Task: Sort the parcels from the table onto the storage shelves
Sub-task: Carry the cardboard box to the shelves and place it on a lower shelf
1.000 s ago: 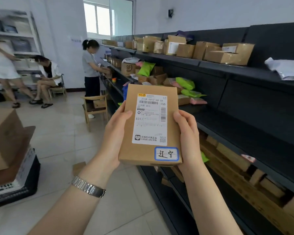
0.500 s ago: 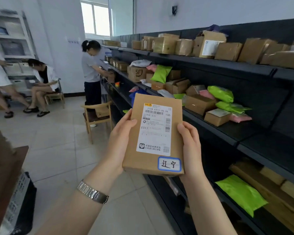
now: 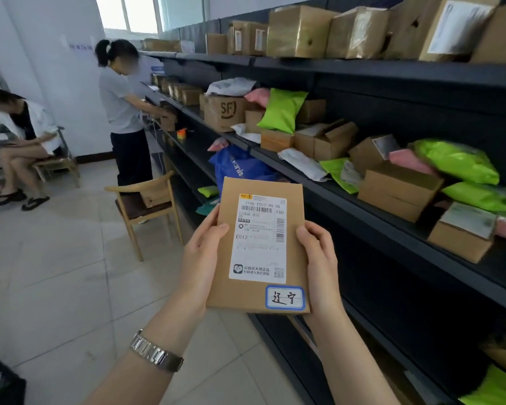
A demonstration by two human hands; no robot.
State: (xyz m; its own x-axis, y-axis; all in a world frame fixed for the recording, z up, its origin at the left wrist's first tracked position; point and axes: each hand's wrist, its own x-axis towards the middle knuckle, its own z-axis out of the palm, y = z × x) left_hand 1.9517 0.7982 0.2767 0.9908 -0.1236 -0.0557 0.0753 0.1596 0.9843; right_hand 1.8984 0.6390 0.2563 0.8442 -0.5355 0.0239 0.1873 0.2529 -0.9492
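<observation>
At the far left a person in a white top (image 3: 27,124) is sitting on a chair, and next to them a person in a grey shirt (image 3: 120,106) is standing at the shelves, reaching in. A pale wooden chair with a dark seat (image 3: 146,206) is standing on the tiled floor just in front of that person. Our left hand (image 3: 200,258), with a silver metal watch (image 3: 155,353) on its wrist, is gripping the left edge of a flat brown cardboard parcel (image 3: 292,197), thumb lying on its front. We are holding the parcel upright in the air beside the long black metal storage shelves (image 3: 392,226), its white printed shipping label (image 3: 259,238) and a blue-bordered handwritten sticker (image 3: 285,298) facing us. Our right hand (image 3: 319,264) is clasping the right edge. Further right, brown cartons, lime-green plastic mailers (image 3: 456,162) and pink bags are crowding the middle shelf.
</observation>
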